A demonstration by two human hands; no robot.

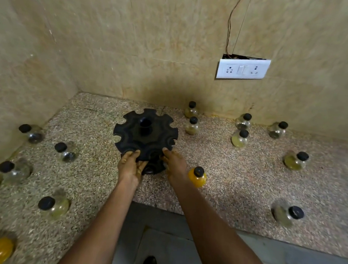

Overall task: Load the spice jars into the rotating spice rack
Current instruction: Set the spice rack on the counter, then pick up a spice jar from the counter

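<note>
A black rotating spice rack (145, 134) with scalloped slots stands in the middle of the speckled counter, and no jar shows in its slots. My left hand (130, 167) grips its near left edge, and my right hand (173, 164) holds its near right edge. Small round glass spice jars with black caps stand scattered around it. An orange-filled jar (197, 177) stands just right of my right wrist. Two yellowish jars (192, 125) stand right of the rack.
Several jars stand at the left (65, 152) and several at the right (294, 160) of the counter (217, 168). Tiled walls close the back and left. A white socket plate (243, 69) hangs on the back wall. The counter's front edge runs near my forearms.
</note>
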